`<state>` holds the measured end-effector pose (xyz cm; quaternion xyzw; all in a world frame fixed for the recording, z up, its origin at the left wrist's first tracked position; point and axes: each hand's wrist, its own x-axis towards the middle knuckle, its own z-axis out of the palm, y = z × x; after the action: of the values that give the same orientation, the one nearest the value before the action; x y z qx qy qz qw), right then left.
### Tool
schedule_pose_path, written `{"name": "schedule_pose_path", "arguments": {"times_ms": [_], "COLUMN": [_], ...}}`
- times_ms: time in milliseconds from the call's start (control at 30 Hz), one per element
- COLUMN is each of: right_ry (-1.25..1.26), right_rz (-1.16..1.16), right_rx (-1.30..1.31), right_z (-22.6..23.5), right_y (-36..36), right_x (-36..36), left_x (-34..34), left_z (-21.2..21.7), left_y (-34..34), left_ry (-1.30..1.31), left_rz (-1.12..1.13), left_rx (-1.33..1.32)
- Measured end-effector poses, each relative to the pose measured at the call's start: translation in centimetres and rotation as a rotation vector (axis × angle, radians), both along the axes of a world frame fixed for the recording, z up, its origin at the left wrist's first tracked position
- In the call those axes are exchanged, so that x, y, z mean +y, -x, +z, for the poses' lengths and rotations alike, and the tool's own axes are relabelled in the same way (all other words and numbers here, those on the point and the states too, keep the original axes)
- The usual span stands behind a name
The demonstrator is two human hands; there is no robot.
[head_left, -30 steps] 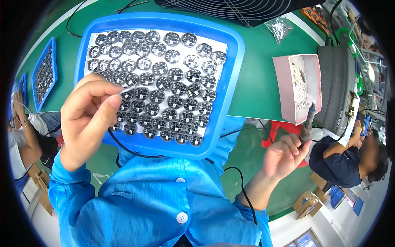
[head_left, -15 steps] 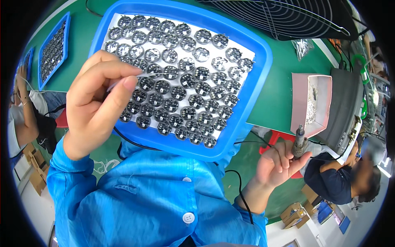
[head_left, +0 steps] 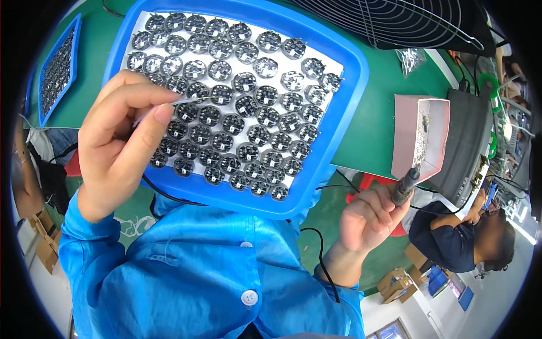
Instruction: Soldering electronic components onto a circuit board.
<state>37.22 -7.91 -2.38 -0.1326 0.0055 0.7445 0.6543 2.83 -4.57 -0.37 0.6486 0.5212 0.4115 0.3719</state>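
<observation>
A blue tray (head_left: pixel 350 96) lies on the green table, its white liner covered with several rows of small round dark circuit boards (head_left: pixel 248 107). My left hand (head_left: pixel 121 144) hovers over the tray's left side and pinches a thin strand of solder wire (head_left: pixel 192 101) between thumb and forefinger, its tip over the boards. My right hand (head_left: pixel 370 217) is off the tray's lower right corner, closed around a dark soldering iron (head_left: pixel 405 183) whose tip points up toward a small box. A black cord runs from that hand down over my blue sleeve.
A pink-and-white open box (head_left: pixel 420 135) with grey scraps stands right of the tray. A wire fan guard (head_left: pixel 395 22) lies at the top. A second blue tray (head_left: pixel 56 68) of boards sits far left. Another person in dark clothing (head_left: pixel 463 237) works at the lower right.
The view has shifted so the tray looks nearer and more central. My left hand has moved up over the boards with the wire. My right hand has risen slightly, still holding the iron.
</observation>
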Motion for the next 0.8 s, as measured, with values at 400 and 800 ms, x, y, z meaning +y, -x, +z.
{"name": "schedule_pose_path", "arguments": {"times_ms": [400, 800], "right_ry": [0.022, 0.095], "right_rz": [-0.563, -0.274], "right_rx": [-0.662, 0.0], "right_z": [-1.4, 1.4], "right_y": [-12.2, -5.6], "right_x": [-4.1, -1.5], "left_x": [0.6, 0.0], "left_z": [0.5, 1.3], "left_y": [-0.4, -1.2], "left_ry": [0.017, 0.099], "left_rz": [-0.002, 0.146], "left_rx": [0.045, -0.163]}}
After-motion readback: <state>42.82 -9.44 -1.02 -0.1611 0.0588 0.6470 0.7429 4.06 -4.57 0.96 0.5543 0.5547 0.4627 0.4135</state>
